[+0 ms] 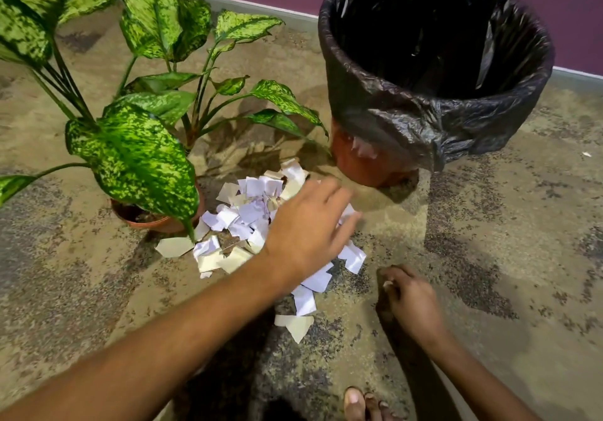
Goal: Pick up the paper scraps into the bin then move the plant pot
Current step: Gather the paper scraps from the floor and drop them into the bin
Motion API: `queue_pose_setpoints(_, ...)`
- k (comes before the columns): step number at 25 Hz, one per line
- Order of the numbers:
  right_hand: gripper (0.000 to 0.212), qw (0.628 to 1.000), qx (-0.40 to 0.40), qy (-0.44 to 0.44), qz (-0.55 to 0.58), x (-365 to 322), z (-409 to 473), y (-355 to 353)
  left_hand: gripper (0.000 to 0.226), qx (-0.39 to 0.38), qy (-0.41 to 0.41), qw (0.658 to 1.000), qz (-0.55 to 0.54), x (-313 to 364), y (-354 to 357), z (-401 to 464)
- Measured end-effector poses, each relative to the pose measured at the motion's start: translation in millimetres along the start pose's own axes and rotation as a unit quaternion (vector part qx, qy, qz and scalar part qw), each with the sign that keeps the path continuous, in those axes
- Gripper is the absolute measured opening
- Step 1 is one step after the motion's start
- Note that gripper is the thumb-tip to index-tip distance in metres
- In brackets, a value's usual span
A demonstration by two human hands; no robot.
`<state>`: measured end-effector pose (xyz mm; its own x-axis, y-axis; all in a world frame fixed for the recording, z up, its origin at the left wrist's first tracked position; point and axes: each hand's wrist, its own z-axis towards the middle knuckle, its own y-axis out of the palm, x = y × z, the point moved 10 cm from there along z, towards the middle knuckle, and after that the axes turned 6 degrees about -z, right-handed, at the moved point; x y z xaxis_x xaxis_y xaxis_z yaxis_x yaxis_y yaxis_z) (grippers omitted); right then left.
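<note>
Scrap-gathering step, plant pot (153, 220) untouched. Left hand (306, 228) lies over the paper scraps (248, 221) heaped on the floor (489, 241), fingers (339, 192) spread wide and holding nothing visible. Right hand (409, 296) is loosely curled, seemingly empty. The lined bin (434, 61) stands beyond the fingertips. Next, probably: close both hands on a bunch, lift it to the bin.

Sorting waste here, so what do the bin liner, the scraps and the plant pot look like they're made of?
Bin liner: thin black plastic film, glossy and crinkled. Paper scraps: white and cream paper, matte, with torn edges. Plant pot: smooth reddish-brown, terracotta or plastic; the look leaves it open.
</note>
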<state>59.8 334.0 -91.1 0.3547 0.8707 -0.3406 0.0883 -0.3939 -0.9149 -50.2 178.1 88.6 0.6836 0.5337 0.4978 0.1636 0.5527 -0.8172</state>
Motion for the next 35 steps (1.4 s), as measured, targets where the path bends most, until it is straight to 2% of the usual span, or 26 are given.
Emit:
queue_pose_setpoints(1, 0.028, 1.0, 0.0, 0.003, 0.022, -2, 8, 0, 0.048, -0.089, -0.047, 0.995, 0.026, -21, 28, -25)
queue_pose_setpoints(3, 0.031, 0.998, -0.001, -0.008, 0.064, -14, 27, 0, 0.081, -0.231, -0.125, 0.961, 0.084, -62, 72, -74)
queue_pose_setpoints(5, 0.048, 0.994, -0.018, -0.024, 0.106, -30, 48, 2, 0.108, -0.307, -0.178, 0.929, 0.11, -90, 98, -111)
queue_pose_setpoints(7, 0.081, 0.991, -0.075, -0.029, 0.11, -48, 69, 8, 0.124, -0.331, -0.211, 0.914, 0.103, -105, 112, -131)
queue_pose_setpoints(9, 0.108, 0.981, -0.145, -0.066, 0.111, -75, 82, 17, 0.13, -0.338, -0.226, 0.907, 0.108, -110, 119, -141)
queue_pose_setpoints(12, 0.122, 0.968, -0.166, -0.18, 0.057, -119, 86, 23, 0.129, -0.343, -0.243, 0.898, 0.131, -115, 123, -150)
queue_pose_setpoints(15, 0.106, 0.957, -0.143, -0.251, -0.006, -146, 70, 33, 0.112, -0.33, -0.23, 0.901, 0.165, -120, 121, -152)
queue_pose_setpoints(18, 0.064, 0.957, -0.11, -0.267, -0.031, -156, 53, 40, 0.093, -0.305, -0.211, 0.906, 0.205, -127, 112, -149)
queue_pose_setpoints(21, 0.033, 0.964, -0.06, -0.259, -0.009, -153, 47, 30, 0.089, -0.255, -0.231, 0.915, 0.211, -139, 94, -141)
queue_pose_setpoints(25, 0.021, 0.974, -0.021, -0.225, -0.01, -138, 49, 15, 0.102, -0.212, -0.277, 0.912, 0.214, -160, 69, -137)
queue_pose_setpoints(29, 0.019, 0.974, -0.006, -0.228, -0.002, -136, 47, 8, 0.108, -0.231, -0.326, 0.908, 0.122, -173, 73, -144)
queue_pose_setpoints(31, 0.02, 0.974, -0.025, -0.225, -0.012, -139, 48, 12, 0.097, -0.244, -0.308, 0.912, 0.115, -168, 77, -140)
queue_pose_setpoints(33, 0.021, 0.976, -0.053, -0.213, -0.018, -140, 53, 19, 0.074, -0.225, -0.265, 0.927, 0.137, -159, 74, -131)
queue_pose_setpoints(35, 0.02, 0.977, -0.072, -0.197, -0.03, -142, 59, 24, 0.062, -0.214, -0.243, 0.936, 0.14, -153, 73, -127)
